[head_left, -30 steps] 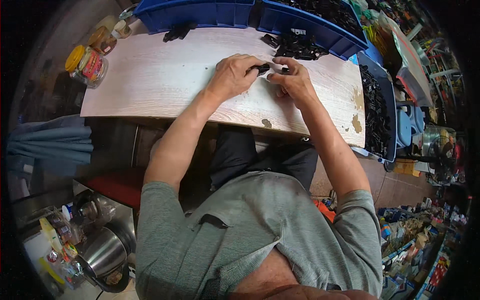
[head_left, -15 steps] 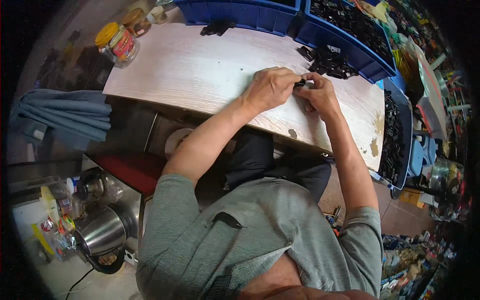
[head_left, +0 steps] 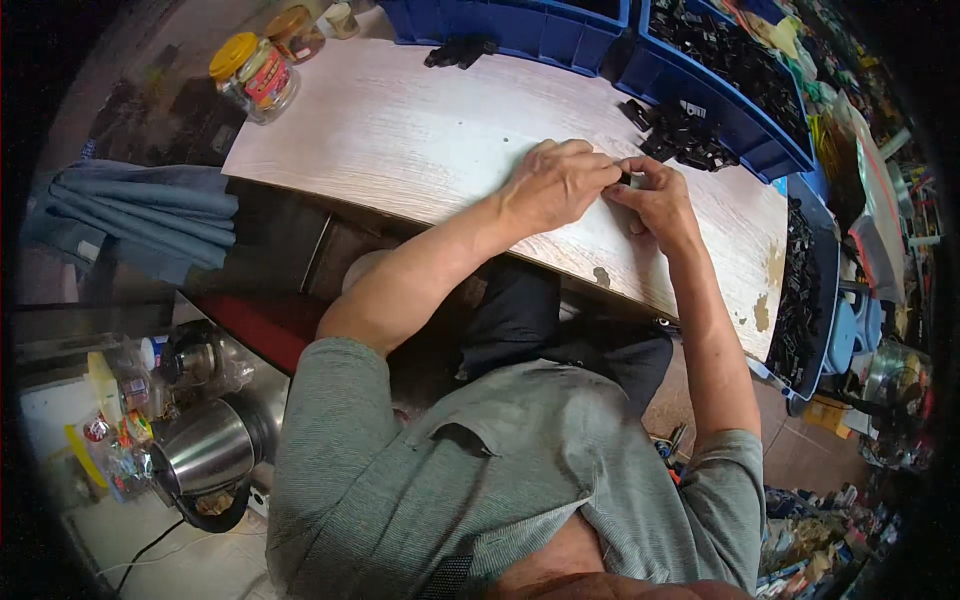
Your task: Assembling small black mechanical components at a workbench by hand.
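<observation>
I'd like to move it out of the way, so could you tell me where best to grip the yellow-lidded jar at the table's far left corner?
Grip the jar around its clear body just below the yellow lid, coming from the left, where the table edge leaves open room. It seems to stand upright and is rounded, so a sideways wrap should suit it. A second jar stands close behind it, crowding that side.

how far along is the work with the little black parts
Done: cannot tell; no finished pile is clearly set apart. In hand: the left hand and right hand pinch one small black part between them over the wooden table. Left: a loose heap of black parts on the table and a blue bin full of more.
</observation>
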A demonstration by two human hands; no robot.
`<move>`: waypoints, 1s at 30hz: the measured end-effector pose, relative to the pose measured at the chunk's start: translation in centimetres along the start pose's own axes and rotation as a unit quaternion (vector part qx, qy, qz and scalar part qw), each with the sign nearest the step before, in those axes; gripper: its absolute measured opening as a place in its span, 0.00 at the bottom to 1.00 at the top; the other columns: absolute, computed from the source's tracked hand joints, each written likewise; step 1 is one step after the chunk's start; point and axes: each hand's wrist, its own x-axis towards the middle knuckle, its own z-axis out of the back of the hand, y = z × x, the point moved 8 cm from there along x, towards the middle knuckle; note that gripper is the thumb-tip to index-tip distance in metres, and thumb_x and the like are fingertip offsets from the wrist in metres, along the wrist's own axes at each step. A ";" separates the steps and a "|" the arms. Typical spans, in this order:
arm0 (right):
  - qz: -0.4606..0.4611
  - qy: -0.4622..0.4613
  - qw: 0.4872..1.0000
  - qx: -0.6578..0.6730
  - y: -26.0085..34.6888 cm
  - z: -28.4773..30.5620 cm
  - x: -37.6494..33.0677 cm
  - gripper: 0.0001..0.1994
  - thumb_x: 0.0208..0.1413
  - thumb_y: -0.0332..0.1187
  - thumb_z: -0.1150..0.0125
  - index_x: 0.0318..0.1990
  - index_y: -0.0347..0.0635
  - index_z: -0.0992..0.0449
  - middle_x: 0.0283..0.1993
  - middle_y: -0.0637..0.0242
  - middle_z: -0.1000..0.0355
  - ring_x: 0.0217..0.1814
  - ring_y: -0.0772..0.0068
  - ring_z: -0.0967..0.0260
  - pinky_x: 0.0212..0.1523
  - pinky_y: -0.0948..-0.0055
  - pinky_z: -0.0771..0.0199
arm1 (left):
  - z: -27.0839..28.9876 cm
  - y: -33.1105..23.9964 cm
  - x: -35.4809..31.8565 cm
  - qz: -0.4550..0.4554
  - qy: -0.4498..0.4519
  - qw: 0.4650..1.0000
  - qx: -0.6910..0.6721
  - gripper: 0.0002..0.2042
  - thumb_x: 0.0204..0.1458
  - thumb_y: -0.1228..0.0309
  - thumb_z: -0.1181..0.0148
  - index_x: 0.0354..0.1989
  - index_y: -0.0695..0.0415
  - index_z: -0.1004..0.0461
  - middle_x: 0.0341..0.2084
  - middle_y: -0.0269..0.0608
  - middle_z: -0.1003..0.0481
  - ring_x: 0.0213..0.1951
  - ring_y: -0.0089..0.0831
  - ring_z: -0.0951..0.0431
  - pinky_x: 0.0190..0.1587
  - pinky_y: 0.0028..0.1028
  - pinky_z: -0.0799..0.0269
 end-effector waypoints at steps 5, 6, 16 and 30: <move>0.008 -0.004 1.000 -0.015 0.3 -0.2 -0.2 0.11 0.51 0.28 0.27 0.41 0.40 0.22 0.22 0.70 0.28 0.13 0.80 0.38 0.13 0.75 0.42 | 0.0 1.7 -0.2 0.023 -0.033 0.998 -0.041 0.12 0.57 0.73 0.41 0.49 0.58 0.19 0.45 0.46 0.18 0.49 0.43 0.19 0.52 0.43 0.23; 0.002 -0.010 1.000 -0.020 0.2 -0.1 -0.4 0.12 0.51 0.29 0.26 0.41 0.41 0.22 0.22 0.72 0.30 0.14 0.81 0.39 0.14 0.76 0.42 | 2.1 3.0 -0.4 0.028 -0.161 0.986 -0.043 0.10 0.56 0.74 0.44 0.44 0.57 0.19 0.41 0.49 0.18 0.45 0.45 0.19 0.47 0.43 0.22; -0.048 -0.076 0.984 0.157 -2.7 5.2 -4.8 0.13 0.52 0.30 0.29 0.43 0.38 0.24 0.18 0.73 0.35 0.13 0.79 0.39 0.16 0.74 0.33 | 10.6 23.8 -1.8 0.295 -0.074 0.926 0.226 0.14 0.55 0.70 0.44 0.48 0.50 0.18 0.40 0.53 0.18 0.44 0.54 0.18 0.48 0.48 0.22; -0.041 -0.281 0.947 0.148 -6.2 17.6 -7.0 0.25 0.50 0.33 0.24 0.56 0.37 0.23 0.33 0.59 0.23 0.22 0.69 0.25 0.21 0.65 0.21 | 9.8 18.3 -3.4 0.232 -0.236 0.942 -0.059 0.15 0.57 0.69 0.39 0.53 0.51 0.19 0.31 0.39 0.16 0.33 0.31 0.16 0.35 0.29 0.23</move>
